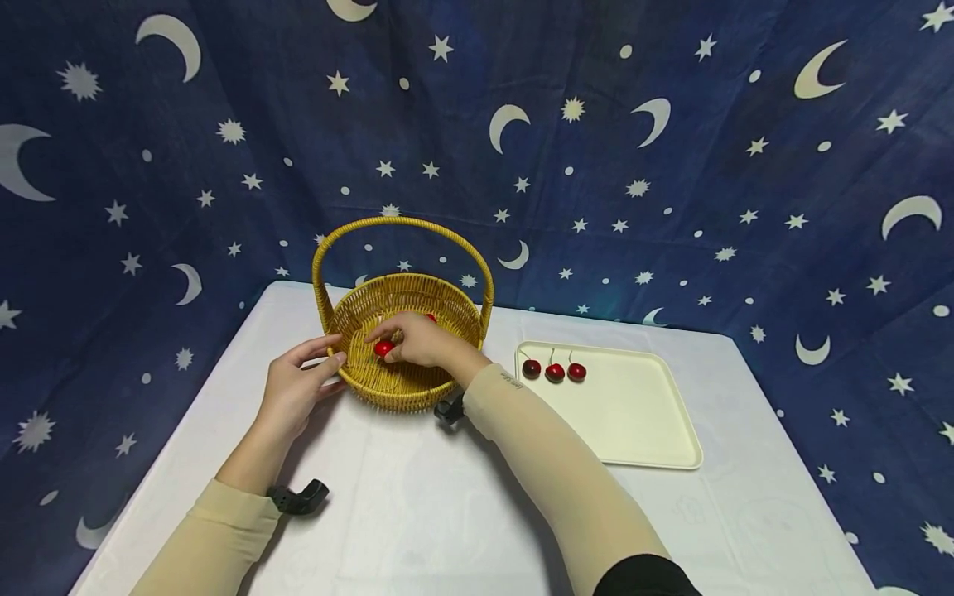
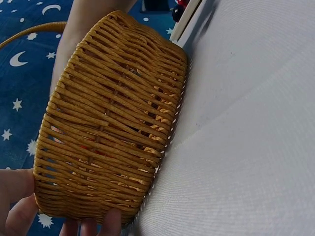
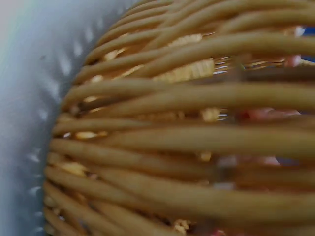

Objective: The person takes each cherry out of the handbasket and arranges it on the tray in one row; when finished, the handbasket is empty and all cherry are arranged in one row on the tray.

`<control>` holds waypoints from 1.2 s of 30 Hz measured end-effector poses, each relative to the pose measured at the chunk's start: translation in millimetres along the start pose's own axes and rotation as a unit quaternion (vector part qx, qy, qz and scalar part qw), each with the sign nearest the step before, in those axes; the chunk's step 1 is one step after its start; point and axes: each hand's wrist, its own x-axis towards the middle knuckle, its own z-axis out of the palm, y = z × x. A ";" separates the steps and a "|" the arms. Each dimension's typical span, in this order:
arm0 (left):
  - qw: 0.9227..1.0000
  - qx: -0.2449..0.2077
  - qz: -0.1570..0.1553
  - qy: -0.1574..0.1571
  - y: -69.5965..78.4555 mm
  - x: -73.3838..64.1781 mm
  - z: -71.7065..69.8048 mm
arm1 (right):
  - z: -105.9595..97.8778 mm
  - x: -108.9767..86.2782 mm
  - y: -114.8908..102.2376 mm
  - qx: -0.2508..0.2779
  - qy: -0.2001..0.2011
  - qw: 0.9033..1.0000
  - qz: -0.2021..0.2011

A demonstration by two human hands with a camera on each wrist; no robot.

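Note:
A yellow-brown wicker basket (image 1: 402, 401) with a tall arched handle stands on the white table. My left hand (image 1: 294, 381) holds its left rim; in the left wrist view several fingertips (image 2: 112, 222) lie against the woven side. My right hand (image 1: 417, 339) reaches down inside the basket, with a red cherry (image 1: 383, 348) between its thumb and fingers. Behind that hand, a second red piece (image 1: 431, 317) shows partly inside the basket. The right wrist view is mostly filled by the basket's weave (image 3: 172, 142), and the hand is largely hidden behind it.
Right of the basket lies a cream rectangular tray (image 1: 633, 414). Three dark red cherries (image 1: 555, 372) with stems sit in a row near its upper left corner. A dark blue cloth (image 1: 462, 108) with moons and stars hangs behind the table (image 1: 417, 513).

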 end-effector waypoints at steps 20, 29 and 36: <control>1.000 -0.003 -0.006 -0.001 -0.3 0.1 -0.1 | -21.6 -93.0 -27.3 0.042 0.154 0.987 0.001; 1.000 -0.009 0.006 0.000 1.4 -2.4 -0.3 | -38.3 -164.7 3.5 0.122 0.220 0.966 0.058; 1.000 -0.006 0.005 -0.004 1.4 -2.1 0.4 | -48.0 -223.0 49.7 0.115 0.283 0.944 0.122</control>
